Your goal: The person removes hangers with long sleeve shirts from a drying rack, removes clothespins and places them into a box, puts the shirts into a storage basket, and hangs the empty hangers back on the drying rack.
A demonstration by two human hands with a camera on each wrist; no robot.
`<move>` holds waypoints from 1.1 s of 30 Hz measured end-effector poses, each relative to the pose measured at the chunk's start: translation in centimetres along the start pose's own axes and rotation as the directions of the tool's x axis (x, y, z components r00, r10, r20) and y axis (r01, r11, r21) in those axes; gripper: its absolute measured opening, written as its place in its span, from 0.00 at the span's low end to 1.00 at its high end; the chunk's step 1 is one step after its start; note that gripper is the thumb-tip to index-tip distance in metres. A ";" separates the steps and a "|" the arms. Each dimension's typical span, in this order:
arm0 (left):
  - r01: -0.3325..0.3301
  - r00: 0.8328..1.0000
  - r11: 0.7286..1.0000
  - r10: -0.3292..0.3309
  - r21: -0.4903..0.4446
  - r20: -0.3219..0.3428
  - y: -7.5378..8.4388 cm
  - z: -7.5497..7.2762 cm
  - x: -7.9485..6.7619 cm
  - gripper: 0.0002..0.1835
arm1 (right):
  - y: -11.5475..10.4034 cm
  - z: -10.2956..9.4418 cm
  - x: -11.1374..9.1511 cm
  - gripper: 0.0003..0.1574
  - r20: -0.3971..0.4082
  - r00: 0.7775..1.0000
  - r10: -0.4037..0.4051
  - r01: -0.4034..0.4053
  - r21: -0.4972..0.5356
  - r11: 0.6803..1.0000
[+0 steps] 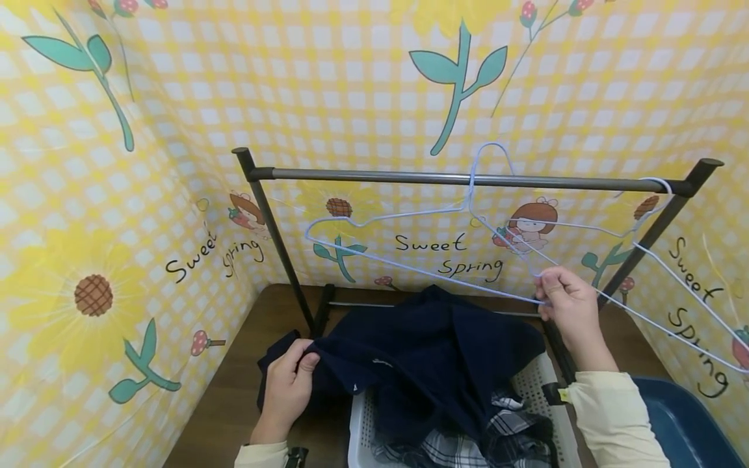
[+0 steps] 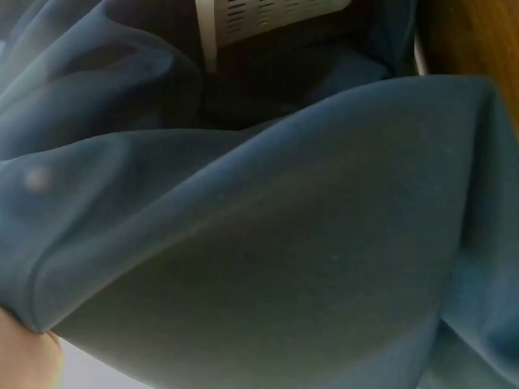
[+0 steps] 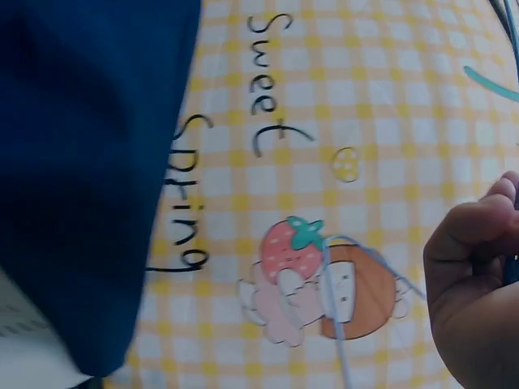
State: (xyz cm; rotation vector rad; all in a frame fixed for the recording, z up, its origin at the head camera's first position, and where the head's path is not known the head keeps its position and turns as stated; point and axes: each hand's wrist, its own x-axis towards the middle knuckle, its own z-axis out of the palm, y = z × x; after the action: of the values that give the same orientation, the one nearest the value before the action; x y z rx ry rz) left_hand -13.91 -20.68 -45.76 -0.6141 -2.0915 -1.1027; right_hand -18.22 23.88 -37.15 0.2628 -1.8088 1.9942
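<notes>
My left hand (image 1: 288,383) grips the edge of a dark navy garment (image 1: 421,351) between thumb and fingers. Cloth spreads from there over the white basket. In the left wrist view the navy cloth (image 2: 268,243) fills most of the picture, with a fingertip (image 2: 28,356) at its lower left edge. Raised at the right, my right hand (image 1: 570,309) pinches one end of a light blue wire hanger (image 1: 445,275). This hanger is tilted, its hook overlapping the rack's rail in the head view. The right wrist view shows the hand (image 3: 474,292) with curled fingers.
A dark metal rack (image 1: 363,175) stands on the brown table (image 1: 234,383). Another wire hanger (image 1: 667,188) hangs at its right end. Plaid clothing (image 1: 450,448) lies in the perforated white basket (image 1: 357,429). A blue tub (image 1: 684,422) stands at right; checked cloth walls surround everything.
</notes>
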 end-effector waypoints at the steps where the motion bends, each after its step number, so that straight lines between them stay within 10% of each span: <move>1: -0.003 1.000 1.000 0.003 0.000 -0.001 0.0 0.0 0.0 0.06 | 0.2 -0.1 -0.1 0.18 0.007 1.000 0.007 -0.007 0.006 1.000; 17: 0.007 1.000 1.000 -0.007 -0.002 0.004 0.0 0.2 -0.2 0.08 | 2.7 -2.2 -1.0 0.13 0.084 0.984 0.158 -0.152 -0.075 0.986; 27: 0.033 0.999 0.999 -0.033 0.003 0.030 0.4 0.1 -0.2 0.14 | 3.9 -3.4 -2.6 0.42 0.096 0.950 0.298 -0.275 -0.204 0.940; 33: 0.033 0.999 0.999 -0.033 -0.002 0.036 0.3 0.2 -0.2 0.14 | 4.1 -3.8 -3.5 0.38 0.106 0.930 0.353 -0.301 -0.335 0.893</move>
State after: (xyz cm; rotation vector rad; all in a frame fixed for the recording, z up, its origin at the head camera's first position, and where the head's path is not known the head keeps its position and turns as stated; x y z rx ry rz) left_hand -13.60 -20.37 -45.85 -0.6069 -2.1386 -1.1207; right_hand -16.29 26.71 -42.79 0.0210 -2.3771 1.8973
